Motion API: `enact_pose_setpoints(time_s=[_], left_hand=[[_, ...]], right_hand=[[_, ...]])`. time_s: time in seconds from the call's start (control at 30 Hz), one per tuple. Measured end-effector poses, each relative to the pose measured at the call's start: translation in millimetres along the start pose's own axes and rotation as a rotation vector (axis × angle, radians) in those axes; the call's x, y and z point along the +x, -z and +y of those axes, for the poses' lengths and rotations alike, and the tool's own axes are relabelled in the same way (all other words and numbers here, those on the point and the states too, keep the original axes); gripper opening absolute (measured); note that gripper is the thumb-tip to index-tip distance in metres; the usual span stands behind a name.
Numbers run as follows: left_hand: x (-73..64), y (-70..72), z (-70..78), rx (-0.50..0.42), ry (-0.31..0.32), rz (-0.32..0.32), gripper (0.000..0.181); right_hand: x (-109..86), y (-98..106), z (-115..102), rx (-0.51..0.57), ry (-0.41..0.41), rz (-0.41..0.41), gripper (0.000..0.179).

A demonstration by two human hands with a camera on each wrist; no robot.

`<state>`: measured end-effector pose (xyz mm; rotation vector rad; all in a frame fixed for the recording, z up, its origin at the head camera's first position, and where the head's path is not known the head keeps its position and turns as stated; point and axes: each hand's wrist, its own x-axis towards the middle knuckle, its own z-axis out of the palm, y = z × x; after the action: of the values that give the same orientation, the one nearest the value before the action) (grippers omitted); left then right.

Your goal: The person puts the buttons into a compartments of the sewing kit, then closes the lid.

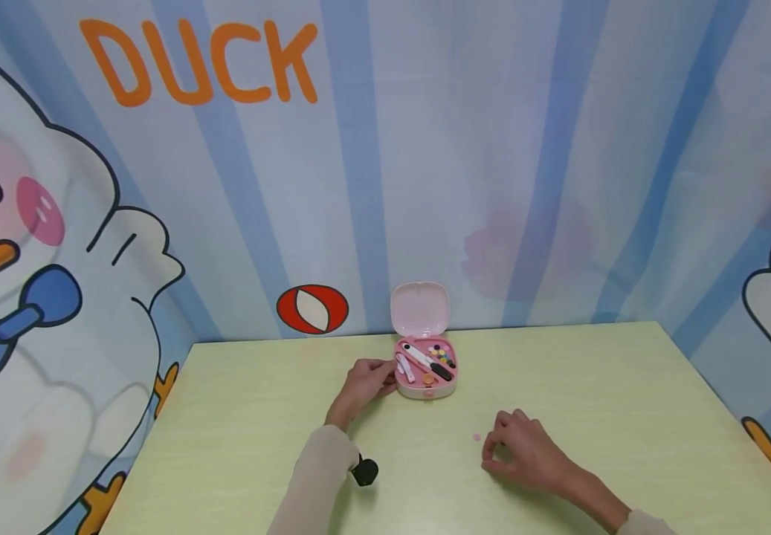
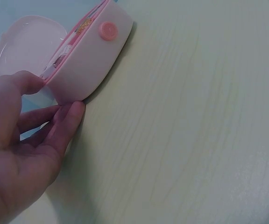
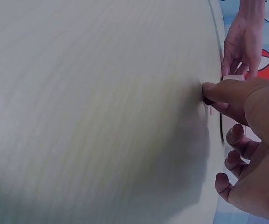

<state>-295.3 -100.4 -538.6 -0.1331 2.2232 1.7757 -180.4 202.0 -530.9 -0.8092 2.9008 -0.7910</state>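
Note:
A small pink sewing kit [image 1: 426, 390] stands with its lid [image 1: 420, 310] up. In its tray lie a white-and-black pen-like tool [image 1: 428, 361], several coloured buttons [image 1: 442, 355], white-and-pink pieces [image 1: 405, 368] and a round orange piece [image 1: 428, 379]. My left hand [image 1: 365, 384] holds the case's left side, its thumb at the rim and fingers against the lower wall. My right hand [image 1: 527, 453] is low over the table, thumb and forefinger pinched together. A small dark thing [image 3: 208, 100] shows at those fingertips; its kind is unclear. Beside them lies a tiny pink piece [image 1: 476, 438].
The pale wood-grain table [image 1: 592, 394] ends at a printed duck backdrop [image 1: 425, 148] just behind the raised lid. A black wrist device [image 1: 364, 472] sticks out from my left sleeve [image 1: 314, 475].

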Motion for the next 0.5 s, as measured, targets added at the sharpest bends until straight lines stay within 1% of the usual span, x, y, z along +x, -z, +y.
enact_pose_setpoints(time_s=[0.17, 0.27, 0.37, 0.5], left_hand=[[-0.2, 0.4, -0.5, -0.009, 0.003, -0.003, 0.044], [-1.0, 1.0, 0.0, -0.009, 0.003, -0.006, 0.044], [-1.5, 1.4, 0.7, -0.002, -0.001, -0.009, 0.044], [-1.4, 1.2, 1.7, 0.0, -0.001, -0.01, 0.044]], right_hand=[[-1.1, 1, 1, 0.004, 0.002, 0.007, 0.017], [2.1, 4, 0, 0.028, 0.012, 0.006, 0.015], [9.7, 9, 0, 0.077, 0.014, 0.011, 0.011], [25.3, 17, 1, 0.168, 0.016, 0.028, 0.005]])
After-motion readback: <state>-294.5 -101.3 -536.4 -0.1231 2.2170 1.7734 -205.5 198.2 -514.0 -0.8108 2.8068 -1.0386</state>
